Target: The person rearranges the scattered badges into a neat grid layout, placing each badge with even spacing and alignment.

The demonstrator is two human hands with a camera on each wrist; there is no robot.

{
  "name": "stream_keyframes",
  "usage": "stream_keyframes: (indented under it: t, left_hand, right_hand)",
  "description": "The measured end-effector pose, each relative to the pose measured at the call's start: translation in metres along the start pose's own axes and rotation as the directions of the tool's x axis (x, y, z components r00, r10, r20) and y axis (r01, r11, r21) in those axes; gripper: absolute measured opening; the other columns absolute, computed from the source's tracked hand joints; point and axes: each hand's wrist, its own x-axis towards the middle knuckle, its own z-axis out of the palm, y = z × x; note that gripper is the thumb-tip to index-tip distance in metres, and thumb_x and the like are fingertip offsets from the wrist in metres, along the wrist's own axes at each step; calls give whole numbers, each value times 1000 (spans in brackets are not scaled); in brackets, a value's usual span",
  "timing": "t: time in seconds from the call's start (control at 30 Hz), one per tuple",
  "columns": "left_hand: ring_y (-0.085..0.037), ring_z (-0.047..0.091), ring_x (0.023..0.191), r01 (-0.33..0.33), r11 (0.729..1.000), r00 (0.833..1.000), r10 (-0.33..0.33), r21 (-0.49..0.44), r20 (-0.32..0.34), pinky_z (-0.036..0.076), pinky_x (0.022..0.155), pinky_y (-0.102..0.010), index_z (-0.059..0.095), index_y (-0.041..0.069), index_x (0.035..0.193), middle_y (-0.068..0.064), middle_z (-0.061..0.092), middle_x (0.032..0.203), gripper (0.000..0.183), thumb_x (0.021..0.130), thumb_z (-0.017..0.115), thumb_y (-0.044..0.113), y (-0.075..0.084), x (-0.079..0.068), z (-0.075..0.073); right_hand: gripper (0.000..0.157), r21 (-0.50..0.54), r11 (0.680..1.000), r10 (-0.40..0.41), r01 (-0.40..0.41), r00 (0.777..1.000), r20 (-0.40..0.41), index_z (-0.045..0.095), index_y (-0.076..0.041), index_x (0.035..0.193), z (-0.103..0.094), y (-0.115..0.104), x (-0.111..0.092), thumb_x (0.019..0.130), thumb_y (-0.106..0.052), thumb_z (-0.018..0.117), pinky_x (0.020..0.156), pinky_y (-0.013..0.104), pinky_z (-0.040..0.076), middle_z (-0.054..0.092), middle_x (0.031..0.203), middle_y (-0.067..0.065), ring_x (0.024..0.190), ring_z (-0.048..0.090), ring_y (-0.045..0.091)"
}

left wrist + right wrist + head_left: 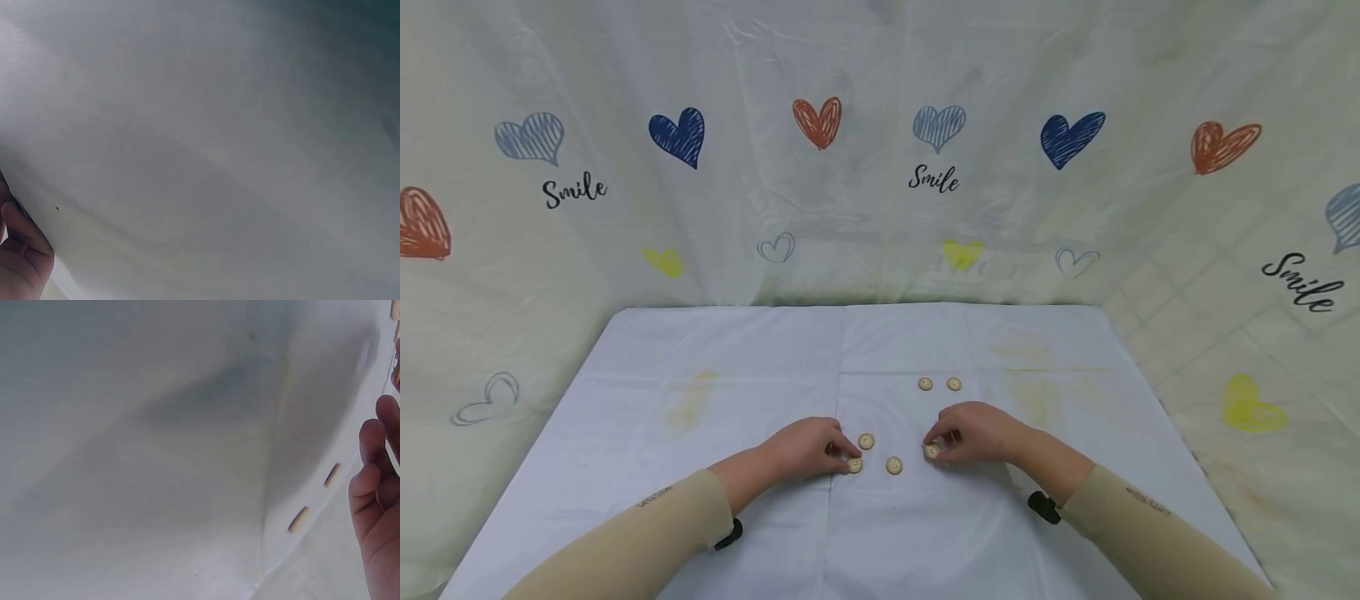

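You have one round, pale-tan, wooden-looking button [855,466] pinched in your left hand [808,447], a matching button [932,452] pinched in your right hand [981,433], a third button [893,466] between both grips, and a fourth button [866,442] just beyond the left grip, nearer that hand.

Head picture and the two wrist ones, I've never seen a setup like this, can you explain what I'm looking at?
There's no machine here, just someone working bare-handed. The wide picture is taken from the head, looking forward and down. The other two are taken from the wrists, each catching its hand only at the edge. Six round tan buttons are on the white-covered table. The left hand pinches one button, and the right hand pinches another button. Two loose buttons lie between the hands; two more lie farther back.
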Motion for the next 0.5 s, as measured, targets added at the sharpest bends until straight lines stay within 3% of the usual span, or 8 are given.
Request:
stream_keyframes:
  t: [0.5]
  left_hand:
    - [0, 51, 72, 24, 1000, 1000, -23, -6, 15, 44, 67, -22, 80, 28, 107, 18, 56, 80, 21, 85, 79, 29, 1, 1, -1]
  right_hand:
    - [21, 73, 985, 158, -154, 986, -45, 77, -27, 109, -19, 8, 73, 88, -32, 75, 70, 29, 46, 59, 75, -12, 72, 54, 8]
